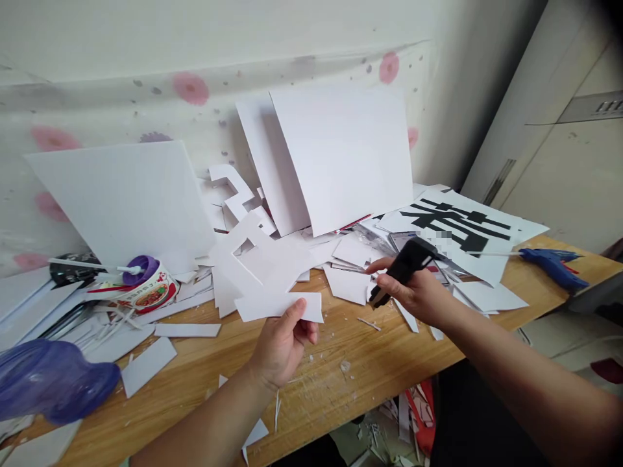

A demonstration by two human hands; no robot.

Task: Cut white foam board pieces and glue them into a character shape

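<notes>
My left hand (285, 340) pinches a strip of white foam board (272, 306) by its right end, thumb on top, above the front of the wooden table. The strip is held up over other white pieces. My right hand (421, 295) is closed around a blocky black hand tool (403, 271), its lower end pointing down and left; I cannot make out its exact kind. The two hands are apart. Behind the strip lies a white cut-out board piece (265, 250) with an angular notch. White scraps (346, 283) lie between the hands.
Large white boards (345, 162) lean on the wall. A sheet with black printed strokes (452, 224) and a blue glue gun (555, 269) are at the right. A paper tub (150, 295), a purple translucent container (53, 379) and many offcuts crowd the left of the wooden table (195, 383).
</notes>
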